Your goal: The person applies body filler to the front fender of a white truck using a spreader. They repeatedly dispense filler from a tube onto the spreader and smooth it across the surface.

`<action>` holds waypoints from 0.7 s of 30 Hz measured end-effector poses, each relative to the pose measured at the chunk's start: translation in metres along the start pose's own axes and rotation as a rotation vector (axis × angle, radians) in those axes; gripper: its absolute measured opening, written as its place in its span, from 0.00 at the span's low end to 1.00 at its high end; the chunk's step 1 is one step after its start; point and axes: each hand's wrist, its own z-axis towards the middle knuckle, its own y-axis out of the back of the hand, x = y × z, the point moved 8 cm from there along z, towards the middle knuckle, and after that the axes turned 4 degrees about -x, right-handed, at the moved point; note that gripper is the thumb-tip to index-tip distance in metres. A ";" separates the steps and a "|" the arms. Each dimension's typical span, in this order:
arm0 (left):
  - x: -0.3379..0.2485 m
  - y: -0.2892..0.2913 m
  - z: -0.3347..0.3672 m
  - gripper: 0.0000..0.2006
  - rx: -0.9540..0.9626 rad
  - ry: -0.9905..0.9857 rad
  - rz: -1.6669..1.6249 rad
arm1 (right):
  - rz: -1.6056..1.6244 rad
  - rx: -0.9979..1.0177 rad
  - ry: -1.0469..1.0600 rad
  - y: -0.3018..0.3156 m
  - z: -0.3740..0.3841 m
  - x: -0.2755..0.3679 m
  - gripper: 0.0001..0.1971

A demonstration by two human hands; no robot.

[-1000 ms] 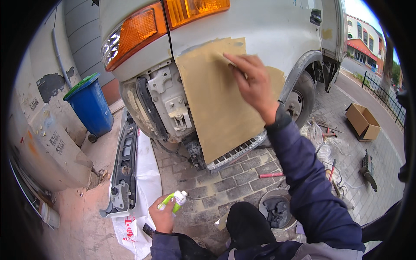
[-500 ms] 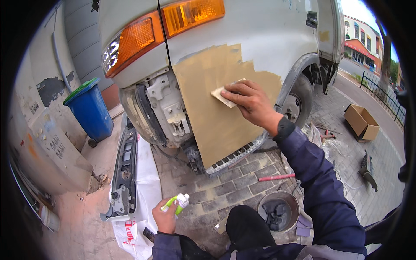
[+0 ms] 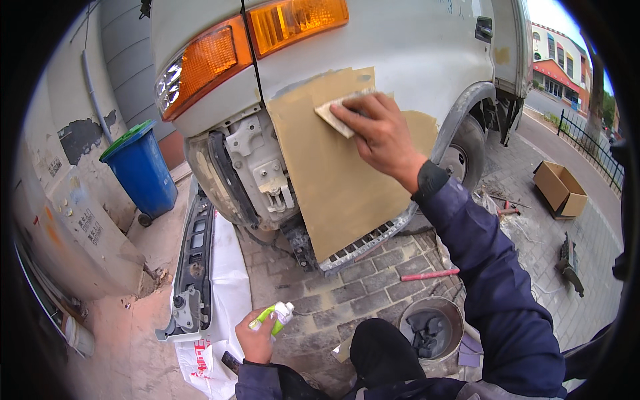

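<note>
In my right hand [image 3: 383, 133] is a thin, pale flat pad [image 3: 333, 115], gripped between thumb and fingers. It lies against the upper part of a tan filler patch [image 3: 340, 193] on the white truck's lower front panel. The fingers and the pad's edge are slightly smeared by motion. Low at the left, my left hand [image 3: 253, 339] is closed around a small green-and-white bottle [image 3: 281, 312] with a white top, held away from the truck [image 3: 413, 60].
A bucket [image 3: 437, 313] holding dark, wet-looking material stands by my knee. A red bar [image 3: 430, 274] lies on the paving. A detached bumper part [image 3: 193, 267] rests on white sheeting [image 3: 230, 267] at left. Farther off are a blue bin [image 3: 141, 173] and a cardboard box [image 3: 560, 190].
My right hand and the pad have moved up and slightly left across the tan patch. The left hand still holds the bottle, nearly in the same place.
</note>
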 end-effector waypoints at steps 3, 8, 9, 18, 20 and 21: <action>0.003 -0.005 0.004 0.11 0.023 0.010 -0.015 | 0.048 0.192 -0.008 0.003 -0.029 0.016 0.29; 0.008 -0.007 0.007 0.10 0.031 -0.004 -0.034 | 0.070 0.065 -0.017 0.023 -0.011 0.005 0.29; 0.010 -0.006 0.008 0.10 0.024 0.019 -0.022 | 0.016 0.012 0.001 0.024 0.000 0.000 0.29; 0.004 0.001 0.004 0.10 0.005 0.022 0.019 | -0.029 -0.142 -0.044 -0.019 0.037 -0.001 0.29; -0.003 0.002 0.002 0.10 0.021 -0.044 0.052 | -0.056 -0.059 -0.046 -0.018 0.029 0.003 0.30; -0.001 0.001 0.002 0.10 0.024 -0.014 0.056 | -0.058 -0.012 -0.035 -0.015 0.024 0.006 0.29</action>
